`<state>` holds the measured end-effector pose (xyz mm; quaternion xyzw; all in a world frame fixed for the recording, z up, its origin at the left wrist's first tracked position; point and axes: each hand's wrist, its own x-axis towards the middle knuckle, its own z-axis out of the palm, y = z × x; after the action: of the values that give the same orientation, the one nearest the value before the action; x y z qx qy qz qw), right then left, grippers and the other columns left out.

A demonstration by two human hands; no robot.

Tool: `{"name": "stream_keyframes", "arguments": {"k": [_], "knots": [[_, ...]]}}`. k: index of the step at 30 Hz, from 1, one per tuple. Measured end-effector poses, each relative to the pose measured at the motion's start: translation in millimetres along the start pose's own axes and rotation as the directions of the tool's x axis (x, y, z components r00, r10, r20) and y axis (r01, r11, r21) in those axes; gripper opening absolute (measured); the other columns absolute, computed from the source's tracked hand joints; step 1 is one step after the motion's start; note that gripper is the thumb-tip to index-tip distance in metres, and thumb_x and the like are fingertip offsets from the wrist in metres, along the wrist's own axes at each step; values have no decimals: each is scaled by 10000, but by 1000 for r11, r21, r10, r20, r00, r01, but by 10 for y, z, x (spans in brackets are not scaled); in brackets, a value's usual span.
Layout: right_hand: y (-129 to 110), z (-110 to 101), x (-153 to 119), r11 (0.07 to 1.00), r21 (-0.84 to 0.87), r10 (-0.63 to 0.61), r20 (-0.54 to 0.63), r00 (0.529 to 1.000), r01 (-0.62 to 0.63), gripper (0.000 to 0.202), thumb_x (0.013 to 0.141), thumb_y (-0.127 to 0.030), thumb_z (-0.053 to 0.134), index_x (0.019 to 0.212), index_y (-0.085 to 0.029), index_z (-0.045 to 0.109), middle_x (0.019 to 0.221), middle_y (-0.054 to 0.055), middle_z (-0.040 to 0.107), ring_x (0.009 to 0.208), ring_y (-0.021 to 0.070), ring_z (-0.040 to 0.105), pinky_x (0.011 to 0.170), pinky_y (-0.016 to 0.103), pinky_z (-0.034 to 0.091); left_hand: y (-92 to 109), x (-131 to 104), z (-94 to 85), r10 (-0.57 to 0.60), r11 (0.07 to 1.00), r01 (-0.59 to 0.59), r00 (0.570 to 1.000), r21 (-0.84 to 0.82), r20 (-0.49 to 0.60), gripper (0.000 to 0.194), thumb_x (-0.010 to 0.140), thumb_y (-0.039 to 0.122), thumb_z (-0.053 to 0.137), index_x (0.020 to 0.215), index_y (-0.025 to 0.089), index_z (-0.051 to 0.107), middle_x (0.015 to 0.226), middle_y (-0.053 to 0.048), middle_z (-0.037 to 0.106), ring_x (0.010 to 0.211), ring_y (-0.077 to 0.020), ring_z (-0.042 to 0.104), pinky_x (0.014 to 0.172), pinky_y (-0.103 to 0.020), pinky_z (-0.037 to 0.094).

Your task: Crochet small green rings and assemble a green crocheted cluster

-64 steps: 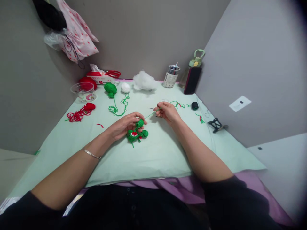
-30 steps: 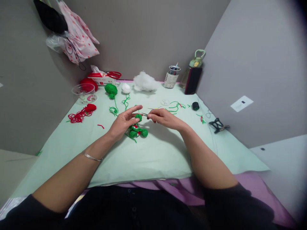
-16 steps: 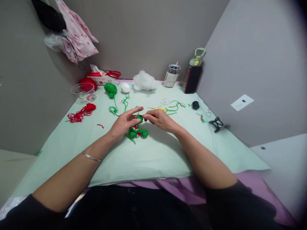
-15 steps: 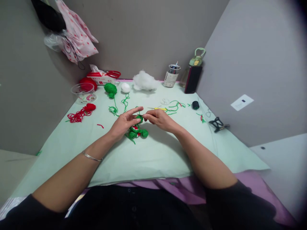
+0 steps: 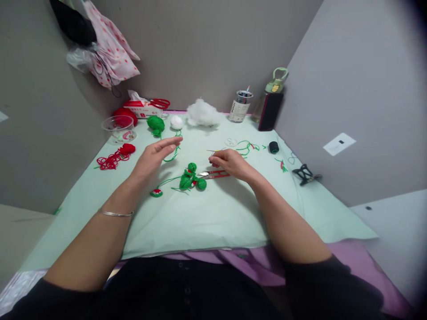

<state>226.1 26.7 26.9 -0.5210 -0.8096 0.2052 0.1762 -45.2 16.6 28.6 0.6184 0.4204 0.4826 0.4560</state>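
Green crocheted pieces with red and white parts (image 5: 186,181) lie on the pale green cloth between my hands. A strand runs left from them to a small red and green crocheted piece (image 5: 156,193). My left hand (image 5: 156,155) is raised to their upper left, fingers apart and holding nothing. To their upper right is my right hand (image 5: 230,162), its fingers closed in a pinch; what they hold, if anything, is too small to make out. Red-handled small scissors (image 5: 216,174) lie just below my right hand, blades toward the crochet.
Red yarn (image 5: 126,150), a clear tub (image 5: 119,133), a green ball (image 5: 155,123), a white ball (image 5: 176,122) and stuffing (image 5: 203,113) lie around behind. A pen jar (image 5: 239,108), phone (image 5: 270,112), black spool (image 5: 274,147) and black stand (image 5: 305,174) are at right.
My left hand has let go of the green crochet and moved left, opening. My right hand has drawn back right and lower. The crochet now rests on the cloth, and the small scissors are visible.
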Motion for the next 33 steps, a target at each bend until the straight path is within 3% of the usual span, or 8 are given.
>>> {"name": "stream_keyframes", "arguments": {"k": [3, 7, 11, 14, 19, 22, 29, 33], "knots": [[47, 40, 37, 994, -101, 23, -63, 998, -29, 285, 990, -304, 465, 1001, -186, 725, 926, 55, 745, 814, 188, 642, 700, 282, 415, -11, 9, -52, 105, 987, -99, 994, 129, -42, 447, 926, 392, 604, 1340, 232, 661, 1424, -88, 640, 1341, -287, 541, 1145, -439, 376], [84, 92, 58, 966, -258, -8, -64, 998, -9, 399, 946, -76, 420, 1234, -184, 673, 1277, 109, 676, 1056, 234, 630, 809, 307, 420, -69, -2, -15, 55, 858, -95, 994, 505, 93, 599, 913, 371, 584, 1495, 256, 504, 1408, -90, 645, 1233, -292, 591, 1068, -457, 422], [37, 117, 44, 921, -384, -43, 49, 998, 59, 417, 918, -12, 435, 1213, -183, 675, 1267, 119, 667, 1101, 245, 597, 791, 299, 430, -43, 24, -98, 15, 728, -45, 999, 684, 49, 427, 883, 379, 584, 1259, 205, 688, 1087, -91, 737, 1027, -285, 625, 921, -411, 462], [-27, 114, 53, 887, -454, -43, 92, 995, 80, 368, 969, -54, 410, 1220, -164, 656, 1286, 142, 645, 1138, 263, 565, 793, 312, 438, 18, 51, -225, -22, 735, -36, 997, 677, 77, 263, 865, 403, 589, 929, 198, 740, 939, -67, 722, 900, -249, 630, 801, -355, 469], [-100, 136, 123, 854, -518, 5, 108, 994, 52, 302, 982, -67, 403, 1094, -119, 679, 1185, 182, 658, 1125, 281, 568, 854, 335, 445, -21, 27, -267, -241, 739, -28, 922, 673, 303, 139, 717, 356, 723, 741, 220, 725, 741, -10, 688, 681, -192, 602, 614, -300, 419], [-97, 185, 152, 860, -510, 44, 69, 997, -2, 295, 952, -33, 407, 1019, -103, 686, 1145, 208, 656, 1101, 295, 593, 855, 354, 453, -71, 4, -219, -293, 745, -26, 885, 666, 362, 87, 722, 295, 687, 680, 222, 709, 663, 2, 665, 614, -176, 570, 571, -294, 386], [-18, 234, 122, 962, -256, 70, -102, 992, -94, 229, 881, -47, 457, 954, -123, 660, 1005, 181, 701, 943, 281, 659, 818, 381, 459, 66, 5, -123, -155, 841, -20, 948, 540, 277, 153, 890, 355, 542, 839, 217, 583, 838, -23, 718, 768, -187, 632, 663, -293, 438], [-72, 183, 102, 997, 69, 55, -157, 986, -45, 162, 876, -170, 486, 977, -170, 612, 834, 52, 709, 723, 172, 645, 702, 295, 483, 160, -32, 29, -34, 981, -14, 970, 192, 241, 174, 921, 371, 571, 906, 211, 504, 856, -35, 722, 778, -173, 671, 650, -280, 487]]}}
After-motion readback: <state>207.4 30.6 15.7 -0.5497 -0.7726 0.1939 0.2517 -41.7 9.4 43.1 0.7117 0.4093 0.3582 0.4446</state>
